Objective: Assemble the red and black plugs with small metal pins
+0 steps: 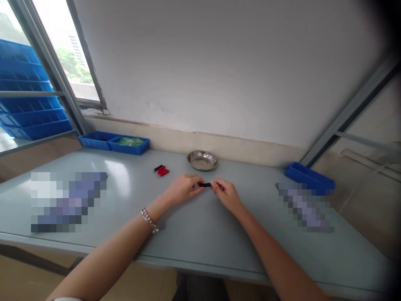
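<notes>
A small black stick-like piece (205,184) is held level between my two hands, just above the grey table (188,230). The fingers of my left hand (184,188) are closed on its left end. My right hand (224,192) pinches the right end between thumb and fingers. Behind the hands stands a round metal dish (202,160). To the left of the dish lie a small black piece (158,168) and red pieces (163,171) close together.
Two blue trays (130,145) stand at the back left, one with green items. A blue bin (310,177) is at the right edge. Blurred flat objects lie left (69,202) and right (305,207). Stacked blue bins (31,113) fill a rack at far left.
</notes>
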The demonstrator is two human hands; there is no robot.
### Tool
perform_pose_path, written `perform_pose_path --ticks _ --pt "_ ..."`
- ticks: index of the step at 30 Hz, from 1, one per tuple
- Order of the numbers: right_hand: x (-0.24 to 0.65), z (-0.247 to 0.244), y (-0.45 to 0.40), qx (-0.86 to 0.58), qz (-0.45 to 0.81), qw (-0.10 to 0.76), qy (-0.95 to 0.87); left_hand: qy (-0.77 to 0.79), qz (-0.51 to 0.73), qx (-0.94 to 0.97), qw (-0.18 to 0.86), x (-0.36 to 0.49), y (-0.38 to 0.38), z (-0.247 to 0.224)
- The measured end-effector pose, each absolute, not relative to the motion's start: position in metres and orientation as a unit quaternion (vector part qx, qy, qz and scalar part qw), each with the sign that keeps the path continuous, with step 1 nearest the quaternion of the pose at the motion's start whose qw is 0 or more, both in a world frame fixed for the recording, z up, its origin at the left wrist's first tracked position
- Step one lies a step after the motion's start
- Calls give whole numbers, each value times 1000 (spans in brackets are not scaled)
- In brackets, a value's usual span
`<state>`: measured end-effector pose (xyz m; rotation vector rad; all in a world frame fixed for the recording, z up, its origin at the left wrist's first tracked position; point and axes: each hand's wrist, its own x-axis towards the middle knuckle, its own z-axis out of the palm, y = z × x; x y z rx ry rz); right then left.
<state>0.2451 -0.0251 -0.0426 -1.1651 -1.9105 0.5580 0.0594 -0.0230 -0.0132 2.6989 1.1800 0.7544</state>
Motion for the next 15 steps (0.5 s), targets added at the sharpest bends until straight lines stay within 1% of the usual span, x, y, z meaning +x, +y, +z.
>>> perform_pose_path --ticks 5,8,15 --pt "247 -44 -24 -469 282 412 -729 407 242 880 43 59 -23 -14" --pt "248 -45 -22 -473 297 415 -719 412 239 878 46 58 -21 -16" --pt "248 -43 -23 -461 248 420 -741 408 251 876 61 59 -17 -20"
